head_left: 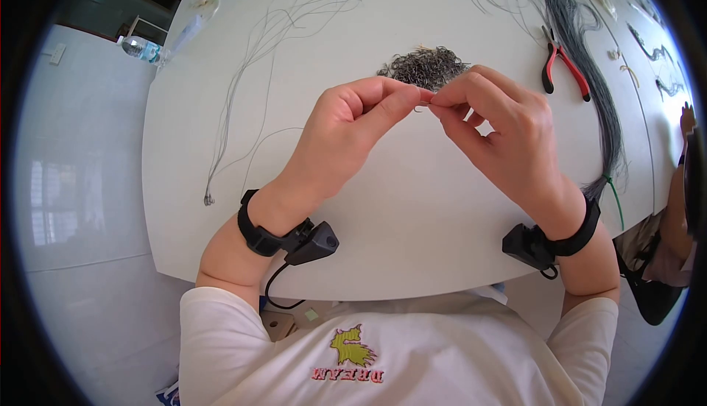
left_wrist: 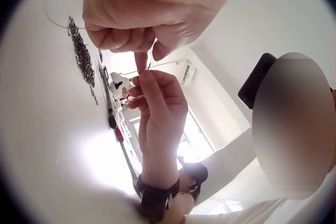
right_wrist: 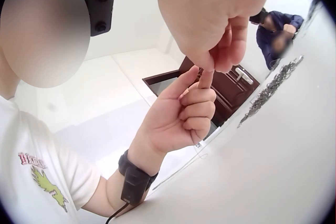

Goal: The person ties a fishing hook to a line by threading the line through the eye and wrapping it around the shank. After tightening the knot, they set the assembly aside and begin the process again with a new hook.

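Two grips are showing: one left grip [head_left: 353,122] and one right grip [head_left: 508,122], and between them they are pinching one thin curved piece [head_left: 417,109]. Two wrist cameras [head_left: 315,244] are sitting on two black straps [head_left: 252,223]. One counter [head_left: 398,207] is carrying one heap of small dark pieces [head_left: 423,66], too tangled for counting, one pair of pliers [head_left: 557,50] with two handles, one bundle of dark strands [head_left: 602,82] wearing one green tie [head_left: 616,200], and one looser group of thin lines [head_left: 234,89], their number blurring. One bottle [head_left: 140,49] is showing too. One shirt [head_left: 442,347] is bearing one emblem [head_left: 352,347] and one five-letter word [head_left: 346,375].
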A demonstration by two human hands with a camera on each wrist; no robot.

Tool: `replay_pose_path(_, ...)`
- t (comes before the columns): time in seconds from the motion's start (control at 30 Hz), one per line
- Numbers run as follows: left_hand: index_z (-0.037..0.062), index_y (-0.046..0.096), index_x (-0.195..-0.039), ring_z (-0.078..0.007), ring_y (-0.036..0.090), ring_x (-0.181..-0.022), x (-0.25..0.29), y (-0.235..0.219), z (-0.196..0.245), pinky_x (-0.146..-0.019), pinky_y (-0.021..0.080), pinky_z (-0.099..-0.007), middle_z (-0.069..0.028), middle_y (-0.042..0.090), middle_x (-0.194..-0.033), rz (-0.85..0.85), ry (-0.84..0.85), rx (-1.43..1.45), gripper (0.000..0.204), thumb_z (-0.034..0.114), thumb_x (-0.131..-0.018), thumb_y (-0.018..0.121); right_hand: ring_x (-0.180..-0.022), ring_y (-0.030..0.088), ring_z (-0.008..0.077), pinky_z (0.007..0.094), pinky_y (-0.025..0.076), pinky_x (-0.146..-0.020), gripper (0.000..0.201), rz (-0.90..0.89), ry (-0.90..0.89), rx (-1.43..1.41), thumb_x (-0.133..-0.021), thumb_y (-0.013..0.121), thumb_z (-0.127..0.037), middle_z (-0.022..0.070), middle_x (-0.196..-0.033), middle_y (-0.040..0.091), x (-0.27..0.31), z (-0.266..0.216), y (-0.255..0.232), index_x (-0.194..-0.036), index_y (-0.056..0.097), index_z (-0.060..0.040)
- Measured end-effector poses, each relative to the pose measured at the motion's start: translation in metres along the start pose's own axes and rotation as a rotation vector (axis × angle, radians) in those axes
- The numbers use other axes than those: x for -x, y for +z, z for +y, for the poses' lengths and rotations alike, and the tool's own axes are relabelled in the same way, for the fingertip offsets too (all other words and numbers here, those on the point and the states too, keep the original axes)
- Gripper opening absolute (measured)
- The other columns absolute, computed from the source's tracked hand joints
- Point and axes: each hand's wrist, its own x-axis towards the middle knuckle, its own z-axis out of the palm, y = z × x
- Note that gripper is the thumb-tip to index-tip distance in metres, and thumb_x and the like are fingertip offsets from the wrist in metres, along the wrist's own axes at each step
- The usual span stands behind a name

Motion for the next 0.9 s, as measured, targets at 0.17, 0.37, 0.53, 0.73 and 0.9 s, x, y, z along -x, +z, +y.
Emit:
replay_pose_path(0.17,0.0008,0.072,-0.102,-0.0003,0.046,-0.067,0.0,-0.001,-0.003,-0.059,0.037,-0.0176,0.0059,0.059,-0.073,0.057,0.119,-0.267,0.021,0.018,-0.097,0.062,-0.058,0.058,0.0227,0.0339,0.045,-0.05,0.015,-0.005,-0.081,0.147,-0.075,0.071,-0.004,0.0039,-0.068,0.055,0.0,0.0,0.0,-0.076,0.057,-0.007)
replay_pose_path(0.37,0.0022,0.068,-0.11,-0.0047,0.05,-0.07,-0.006,-0.005,-0.01,-0.066,0.042,-0.0177,0.0027,0.063,-0.085,-0.028,0.297,-0.307,0.033,0.028,-0.104,0.049,-0.059,0.058,0.0217,0.0331,0.045,-0.049,0.014,0.0,-0.104,0.199,-0.074,0.071,-0.004,0.0031,-0.069,0.056,0.0,0.0,-0.003,-0.077,0.057,-0.0079)
replay_pose_path(0.53,0.0019,0.067,-0.111,-0.0022,0.039,-0.063,-0.002,-0.003,-0.008,-0.056,0.031,-0.0178,0.0052,0.053,-0.077,-0.065,0.155,-0.161,0.036,0.031,-0.104,0.048,-0.059,0.058,0.0212,0.0326,0.045,-0.049,0.015,-0.001,-0.097,0.191,-0.074,0.071,-0.004,0.0025,-0.069,0.055,0.0,-0.001,-0.004,-0.076,0.057,-0.0087)
replay_pose_path(0.73,0.0032,0.067,-0.103,-0.0007,0.034,-0.062,0.006,0.007,0.003,-0.054,0.028,-0.0177,0.0076,0.049,-0.072,-0.026,0.007,-0.154,0.026,0.026,-0.102,0.054,-0.058,0.058,0.0209,0.0322,0.045,-0.049,0.017,-0.014,-0.127,0.235,-0.073,0.072,-0.005,0.0025,-0.07,0.054,0.001,-0.004,-0.006,-0.076,0.056,-0.0086)
replay_pose_path(0.9,0.0037,0.066,-0.1,0.0013,0.039,-0.066,0.002,0.007,-0.008,-0.058,0.031,-0.0161,0.0089,0.052,-0.074,0.035,0.105,-0.151,0.014,0.016,-0.098,0.061,-0.057,0.057,0.0209,0.032,0.045,-0.049,0.02,-0.011,-0.177,0.249,-0.071,0.073,-0.006,0.0027,-0.07,0.053,0.001,-0.004,-0.005,-0.077,0.054,-0.0084)
